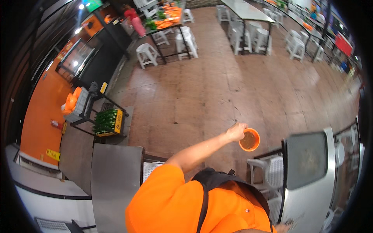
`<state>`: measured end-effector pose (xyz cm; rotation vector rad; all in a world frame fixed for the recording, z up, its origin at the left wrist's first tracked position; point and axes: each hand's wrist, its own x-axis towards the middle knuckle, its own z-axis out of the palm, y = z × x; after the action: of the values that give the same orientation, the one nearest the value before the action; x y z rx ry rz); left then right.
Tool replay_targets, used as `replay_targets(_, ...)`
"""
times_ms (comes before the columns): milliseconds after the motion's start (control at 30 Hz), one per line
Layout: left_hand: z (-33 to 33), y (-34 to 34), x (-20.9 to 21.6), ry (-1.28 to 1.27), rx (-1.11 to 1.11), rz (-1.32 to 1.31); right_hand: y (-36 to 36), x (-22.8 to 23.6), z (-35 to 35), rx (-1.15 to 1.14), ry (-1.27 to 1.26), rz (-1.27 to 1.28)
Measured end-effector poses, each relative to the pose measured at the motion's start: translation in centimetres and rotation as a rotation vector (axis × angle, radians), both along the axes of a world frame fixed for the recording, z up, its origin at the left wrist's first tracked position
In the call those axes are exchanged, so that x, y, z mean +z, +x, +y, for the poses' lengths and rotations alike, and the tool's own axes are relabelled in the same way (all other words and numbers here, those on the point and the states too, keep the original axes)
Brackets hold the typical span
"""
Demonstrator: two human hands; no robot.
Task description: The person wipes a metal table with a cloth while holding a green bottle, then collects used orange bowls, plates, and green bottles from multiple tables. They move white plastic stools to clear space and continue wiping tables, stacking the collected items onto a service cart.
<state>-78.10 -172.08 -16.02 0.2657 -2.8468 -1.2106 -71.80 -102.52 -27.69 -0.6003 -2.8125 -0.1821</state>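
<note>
My left arm is stretched forward over the tiled floor, and the fingers of my left hand (pixel 236 133) are closed on the rim of a round orange bowl (pixel 258 140). A brown liquid lies in the bowl, which is held out to the right of the hand. At the lower edge, my right hand (pixel 282 228) shows only in part, close to the near end of the metal-topped table (pixel 328 186). Its fingers are blurred and mostly hidden by my orange sleeve and the picture's edge.
A dark grey tray (pixel 306 159) lies on the right table, beside a white plastic chair (pixel 274 171). To the left stand a grey table (pixel 116 174), a crate of green vegetables (pixel 107 122) and a cart with a grey bin (pixel 77 106). White stools (pixel 147 54) surround tables farther off.
</note>
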Motion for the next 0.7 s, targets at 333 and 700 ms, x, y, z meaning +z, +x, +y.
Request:
replay_targets(333, -32.2, 10.1, -0.4, 0.188, 0.471, -0.182, -15.8, -6.3, -40.3, 0.377, -0.604, -1.002)
replay_targets(700, -67.4, 10.2, 4.1, 0.285, 0.920, -0.112, -47.5, -13.2, -100.2, 0.420, -1.295, -1.167)
